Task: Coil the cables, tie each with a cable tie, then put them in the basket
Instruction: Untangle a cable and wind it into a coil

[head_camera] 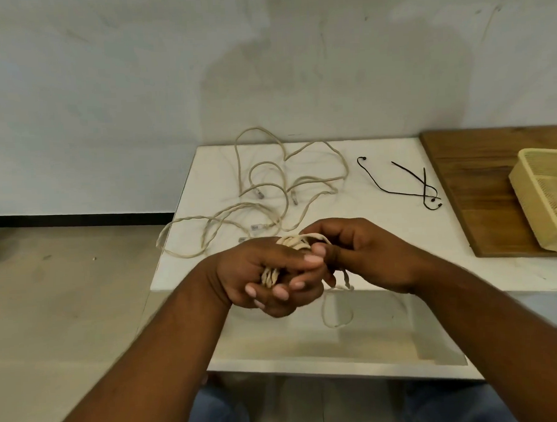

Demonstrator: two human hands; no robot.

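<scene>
The left hand [267,275] is closed around a coiled cable [291,243] near the surface's [383,238] front edge; the right hand [365,251] pinches its loose end. The cable ties [407,186] lie farther back to the right, nearer the right hand, with the basket [544,199] beyond.

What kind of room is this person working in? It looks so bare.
Probably a plain workroom or recording space, not a home: a small white table against a scuffed blank wall, a bare tiled floor, and only loose cables, cable ties and a basket laid out.
</scene>
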